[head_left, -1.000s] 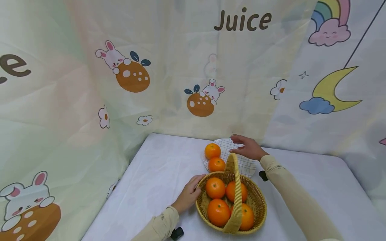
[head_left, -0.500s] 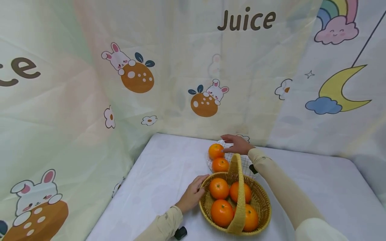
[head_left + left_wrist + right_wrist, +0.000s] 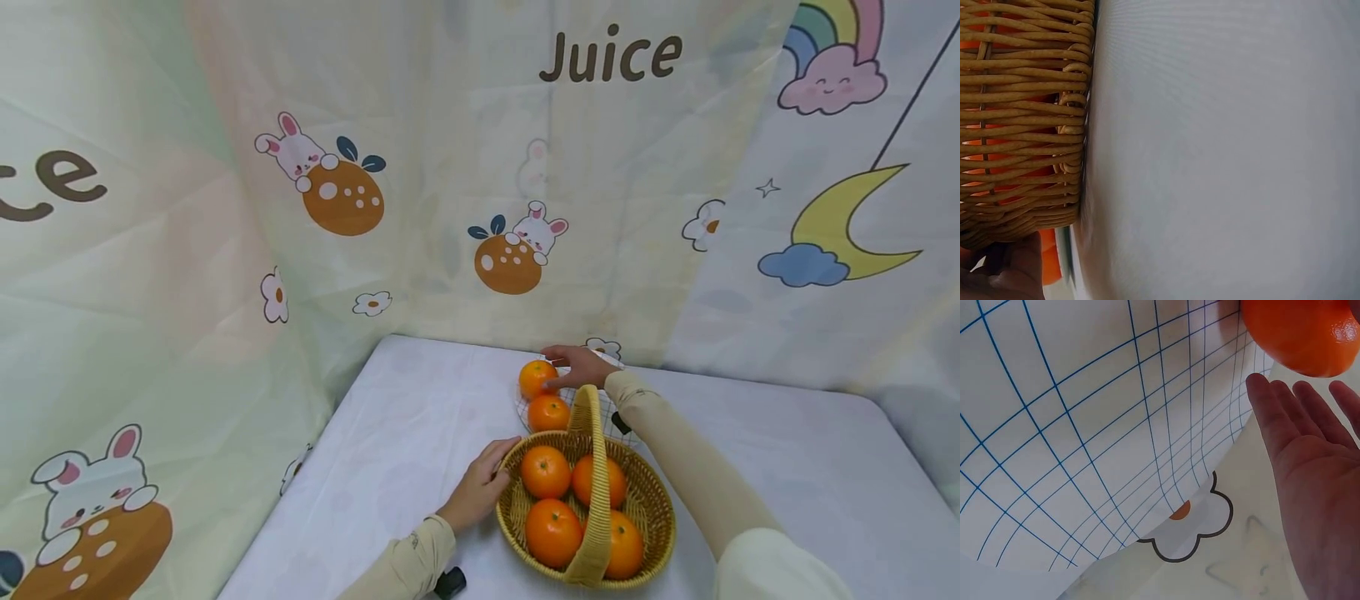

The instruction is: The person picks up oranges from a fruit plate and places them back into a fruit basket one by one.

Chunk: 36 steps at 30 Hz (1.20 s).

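Note:
A wicker basket (image 3: 660,542) with a tall arched handle holds several oranges (image 3: 552,533). At its left rim my left hand (image 3: 474,487) grips the edge; the left wrist view shows part of that hand (image 3: 1013,272) against the weave (image 3: 1022,125). Behind the basket, a white plate with a blue grid (image 3: 1085,425) carries two more oranges. Over this plate reaches my right hand (image 3: 579,367), its thumb at the side of the farther orange (image 3: 536,379). Seen from the right wrist, the fingers of that hand (image 3: 1316,469) extend straight beside the orange (image 3: 1304,331), with a small gap.
The nearer plate orange (image 3: 548,412) sits just behind the basket rim. A white cloth covers the table (image 3: 420,417). A printed fabric backdrop (image 3: 435,167) rises at the table's back edge, close behind the plate.
My right hand has moved left and slightly down across the plate, from its right part to the farther orange. My left hand stays on the basket rim. The head view has shifted slightly.

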Motion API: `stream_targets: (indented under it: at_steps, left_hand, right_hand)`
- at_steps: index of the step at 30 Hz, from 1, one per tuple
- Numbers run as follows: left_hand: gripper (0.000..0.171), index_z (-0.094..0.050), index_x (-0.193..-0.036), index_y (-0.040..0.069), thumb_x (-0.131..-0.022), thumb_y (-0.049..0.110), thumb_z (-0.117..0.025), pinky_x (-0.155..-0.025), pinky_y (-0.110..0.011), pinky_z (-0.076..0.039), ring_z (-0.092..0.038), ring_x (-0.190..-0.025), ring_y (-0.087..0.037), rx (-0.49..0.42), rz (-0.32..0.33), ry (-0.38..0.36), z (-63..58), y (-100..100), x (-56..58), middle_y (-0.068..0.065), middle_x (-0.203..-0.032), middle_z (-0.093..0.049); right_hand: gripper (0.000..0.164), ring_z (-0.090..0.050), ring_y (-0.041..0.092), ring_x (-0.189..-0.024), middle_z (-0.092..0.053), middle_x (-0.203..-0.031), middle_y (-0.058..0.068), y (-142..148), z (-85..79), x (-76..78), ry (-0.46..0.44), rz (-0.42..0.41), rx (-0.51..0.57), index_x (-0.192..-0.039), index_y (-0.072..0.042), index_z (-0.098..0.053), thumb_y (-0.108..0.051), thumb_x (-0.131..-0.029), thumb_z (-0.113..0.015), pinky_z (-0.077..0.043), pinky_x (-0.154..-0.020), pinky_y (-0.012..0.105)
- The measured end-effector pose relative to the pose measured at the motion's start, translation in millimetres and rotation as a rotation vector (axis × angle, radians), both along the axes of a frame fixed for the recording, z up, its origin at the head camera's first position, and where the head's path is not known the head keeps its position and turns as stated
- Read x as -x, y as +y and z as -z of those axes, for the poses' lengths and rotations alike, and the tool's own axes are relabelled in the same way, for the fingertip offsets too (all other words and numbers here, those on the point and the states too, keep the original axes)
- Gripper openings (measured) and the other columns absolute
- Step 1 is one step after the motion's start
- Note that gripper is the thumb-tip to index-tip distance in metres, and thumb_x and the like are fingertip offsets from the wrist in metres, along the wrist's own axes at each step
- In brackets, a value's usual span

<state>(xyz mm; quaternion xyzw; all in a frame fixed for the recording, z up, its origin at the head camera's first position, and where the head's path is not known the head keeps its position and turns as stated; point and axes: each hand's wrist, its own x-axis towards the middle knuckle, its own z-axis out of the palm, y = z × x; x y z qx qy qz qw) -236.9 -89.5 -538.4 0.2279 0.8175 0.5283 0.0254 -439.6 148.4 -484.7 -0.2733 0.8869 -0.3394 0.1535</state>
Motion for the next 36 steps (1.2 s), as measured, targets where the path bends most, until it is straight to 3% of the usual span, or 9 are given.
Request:
stream_targets:
  at_steps: [7, 10, 17, 24, 36]
  left_hand:
    - [0.053, -0.039, -0.148, 0.008, -0.097, -0.002, -0.042, -0.107, -0.035, -0.038, -0.047, -0.129, -0.027, 0.011, -0.006, -0.014, -2.7, 1, -0.4, -0.011, -0.139, -0.048]
    - [0.052, -0.039, -0.149, 0.012, -0.098, 0.002, -0.043, -0.106, -0.034, -0.039, -0.047, -0.128, -0.022, 0.007, -0.012, 0.006, 14.3, 0, 5.3, -0.005, -0.139, -0.048]
    - [0.051, -0.039, -0.148, 0.006, -0.098, 0.005, -0.043, -0.105, -0.032, -0.04, -0.046, -0.129, -0.018, -0.013, 0.014, 0.03, 21.8, 0, 7.4, -0.002, -0.139, -0.048]
    - [0.051, -0.039, -0.148, 0.005, -0.097, 0.004, -0.042, -0.106, -0.032, -0.038, -0.046, -0.129, -0.018, -0.013, 0.01, 0.025, 20.4, 1, 5.8, -0.003, -0.138, -0.049]
    - [0.053, -0.039, -0.149, 0.007, -0.096, 0.005, -0.042, -0.106, -0.032, -0.038, -0.046, -0.128, -0.015, -0.004, -0.008, -0.008, 18.0, -1, 6.0, 0.0, -0.138, -0.049]
  right_hand:
    - [0.077, -0.05, 0.037, -0.125, -0.047, -0.144, 0.018, -1, 5.9, 4.9, -0.015, -0.026, -0.016, -0.145, -0.003, -0.044, -0.036, -0.083, -0.077, -0.042, -0.102, 0.049]
    - [0.078, -0.052, 0.036, -0.124, -0.048, -0.142, 0.018, -3, 7.5, 4.5, -0.001, -0.028, -0.03, -0.145, -0.002, -0.044, -0.037, -0.083, -0.076, -0.043, -0.101, 0.048]
    - [0.079, -0.054, 0.033, -0.121, -0.051, -0.14, 0.015, -6, 10.9, 3.8, -0.018, -0.002, -0.044, -0.146, -0.004, -0.044, -0.038, -0.082, -0.077, -0.045, -0.099, 0.046]
    - [0.077, -0.057, 0.024, -0.111, -0.054, -0.135, 0.008, -7, 17.0, 4.7, -0.033, 0.024, -0.055, -0.145, -0.009, -0.046, -0.043, -0.082, -0.076, -0.048, -0.096, 0.041]
    - [0.078, -0.058, 0.025, -0.112, -0.054, -0.136, 0.01, -5, 23.9, 7.8, -0.042, 0.053, 0.026, -0.144, -0.01, -0.047, -0.042, -0.081, -0.078, -0.049, -0.094, 0.04]
